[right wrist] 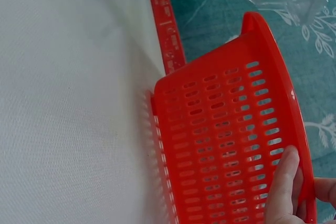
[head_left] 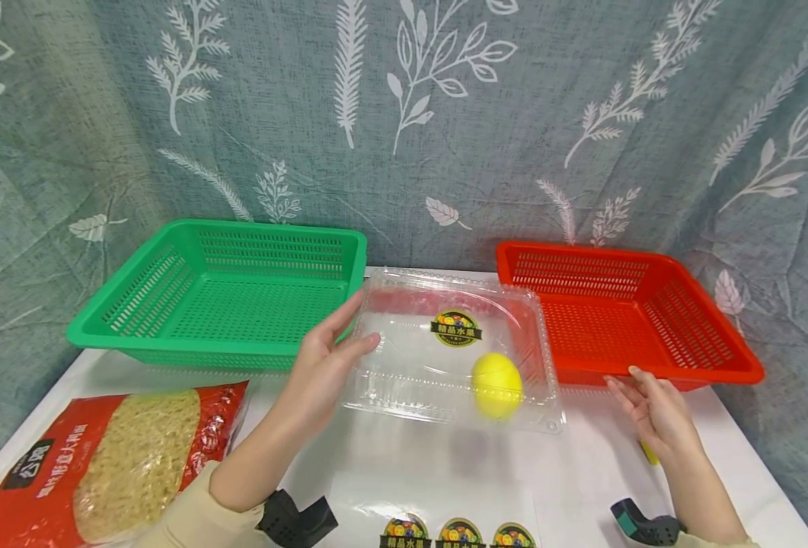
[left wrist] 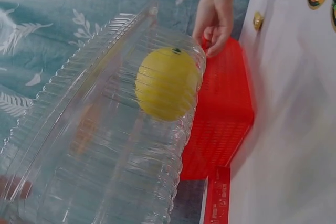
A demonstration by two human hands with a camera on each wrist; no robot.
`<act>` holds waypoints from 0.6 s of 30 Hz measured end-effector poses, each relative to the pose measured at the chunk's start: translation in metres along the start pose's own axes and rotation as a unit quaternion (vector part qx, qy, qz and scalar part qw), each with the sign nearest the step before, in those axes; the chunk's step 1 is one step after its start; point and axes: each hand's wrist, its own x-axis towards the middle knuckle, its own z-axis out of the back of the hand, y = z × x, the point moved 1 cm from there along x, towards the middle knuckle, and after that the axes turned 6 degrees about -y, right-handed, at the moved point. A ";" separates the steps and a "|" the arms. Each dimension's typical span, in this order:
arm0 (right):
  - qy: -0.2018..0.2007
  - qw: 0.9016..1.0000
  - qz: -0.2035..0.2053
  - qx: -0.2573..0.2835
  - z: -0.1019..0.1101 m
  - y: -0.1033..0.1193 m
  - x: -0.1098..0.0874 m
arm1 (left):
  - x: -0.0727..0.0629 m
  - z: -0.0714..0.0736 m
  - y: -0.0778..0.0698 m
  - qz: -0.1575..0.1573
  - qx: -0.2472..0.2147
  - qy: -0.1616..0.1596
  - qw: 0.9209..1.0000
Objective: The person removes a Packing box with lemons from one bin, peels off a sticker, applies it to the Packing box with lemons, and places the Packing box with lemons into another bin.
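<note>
Holding the clear box (head_left: 445, 350) (lemon (head_left: 496, 384) inside), the left hand (head_left: 324, 365) grips its edge; the relaxed right hand (head_left: 653, 411) touches the red basket (head_left: 719, 358); steady support is needed next.

Clear clamshell box (head_left: 445, 358) (tilted), yellow lemon (head_left: 496, 384) inside

Two baskets, one green (head_left: 218, 293) and one red (head_left: 623, 312); one clear box (head_left: 445, 358); one lemon (head_left: 496, 384); one noodle bag (head_left: 109, 457); three stickers (head_left: 458, 533).

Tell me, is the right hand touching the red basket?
Touching. In the right wrist view, the fingers of the right hand lie against the slotted wall of the red basket, just under its rim.
</note>
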 end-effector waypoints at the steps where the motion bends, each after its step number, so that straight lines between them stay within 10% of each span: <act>1: 0.000 1.000 0.000 -0.001 0.000 0.000 0.000 | 0.002 -0.002 -0.001 -0.001 -0.003 -0.001 1.000; 18: 0.010 1.000 0.000 -0.008 -0.002 0.004 0.001 | 0.038 -0.046 -0.006 -0.019 -0.058 -0.013 0.998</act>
